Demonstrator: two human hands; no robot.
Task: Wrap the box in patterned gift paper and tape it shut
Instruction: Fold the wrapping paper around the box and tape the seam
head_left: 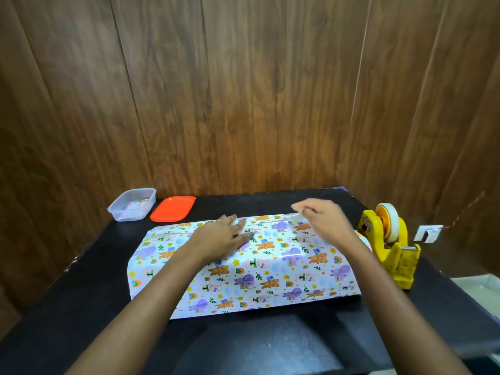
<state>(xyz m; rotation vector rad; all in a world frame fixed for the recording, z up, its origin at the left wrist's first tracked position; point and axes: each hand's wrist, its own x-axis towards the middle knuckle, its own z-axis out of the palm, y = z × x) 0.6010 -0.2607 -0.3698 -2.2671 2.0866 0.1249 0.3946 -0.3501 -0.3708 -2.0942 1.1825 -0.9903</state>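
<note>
Patterned gift paper (270, 272) lies mid-table (81, 280), draped over a boxy hump, with bare black top left and front. The left hand (216, 239) presses it, fingers straight. The right hand (324, 220) hovers over the far edge, blurred, so I can't tell its grip. A tape dispenser (389, 247) is just right of the paper, and 1 orange lid (173, 209) lies beyond.

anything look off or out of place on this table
Nothing spilled or damaged. The clear tub sits open with its orange lid beside it, and the gift paper lies at a slant to the table edge.
</note>
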